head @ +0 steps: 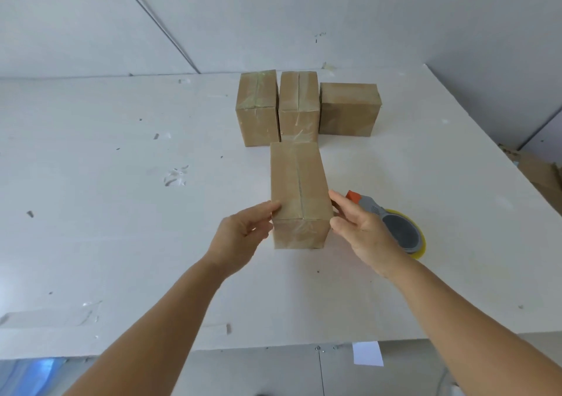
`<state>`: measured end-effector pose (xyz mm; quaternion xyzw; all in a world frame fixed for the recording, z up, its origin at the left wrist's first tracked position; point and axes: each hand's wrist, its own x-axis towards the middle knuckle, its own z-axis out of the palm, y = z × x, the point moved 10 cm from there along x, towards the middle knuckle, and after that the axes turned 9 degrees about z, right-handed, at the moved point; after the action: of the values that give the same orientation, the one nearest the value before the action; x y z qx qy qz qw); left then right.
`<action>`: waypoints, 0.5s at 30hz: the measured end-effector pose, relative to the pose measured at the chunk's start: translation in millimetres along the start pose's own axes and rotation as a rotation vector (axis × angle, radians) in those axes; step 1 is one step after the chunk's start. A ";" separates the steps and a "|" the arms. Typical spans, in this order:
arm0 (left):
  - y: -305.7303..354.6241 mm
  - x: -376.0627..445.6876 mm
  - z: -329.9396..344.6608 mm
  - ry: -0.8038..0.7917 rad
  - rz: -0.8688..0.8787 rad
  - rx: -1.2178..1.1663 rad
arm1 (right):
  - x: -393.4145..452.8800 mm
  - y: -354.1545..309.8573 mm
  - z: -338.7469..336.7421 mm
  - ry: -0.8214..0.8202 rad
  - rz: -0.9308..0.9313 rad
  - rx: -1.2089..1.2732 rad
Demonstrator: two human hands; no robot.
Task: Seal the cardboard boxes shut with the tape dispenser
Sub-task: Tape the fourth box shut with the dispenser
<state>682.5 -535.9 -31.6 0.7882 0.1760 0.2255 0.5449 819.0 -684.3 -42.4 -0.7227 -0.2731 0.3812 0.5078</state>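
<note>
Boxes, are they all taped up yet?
Nearly. Two back boxes show shiny tape; the third I can't tell. Both hands hold the front box, its seam apparently taped. The tape dispenser lies on the table.

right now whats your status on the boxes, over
Both hands, left and right, holding the near box by its sides. Tape dispenser lying on table, untouched. Three boxes behind it, nothing blocking.
</note>
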 end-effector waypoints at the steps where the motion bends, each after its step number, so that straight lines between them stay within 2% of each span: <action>1: 1.6 3.5 -1.2 -0.010 0.012 0.002 | 2.0 -0.8 -2.5 0.006 -0.005 -0.046; 5: 2.4 10.5 -5.1 0.015 0.019 0.093 | 7.7 2.9 -12.4 0.159 -0.012 -0.185; 9: 6.1 2.9 -1.2 0.141 0.039 0.279 | 1.7 0.2 -10.1 0.343 -0.037 -0.320; 11: 9.9 2.9 2.4 0.151 0.049 0.336 | 0.8 -0.5 -5.6 0.307 -0.012 -0.369; 13: 13.0 6.3 3.6 0.097 0.039 0.361 | 0.9 -4.0 -1.8 0.224 0.031 -0.399; 15: 15.8 9.0 4.3 0.038 0.025 0.356 | 1.9 -12.7 -3.1 0.207 0.049 -0.409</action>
<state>692.9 -540.0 -16.6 0.8698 0.2137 0.2126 0.3906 822.5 -680.2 -30.3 -0.8523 -0.2735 0.2540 0.3665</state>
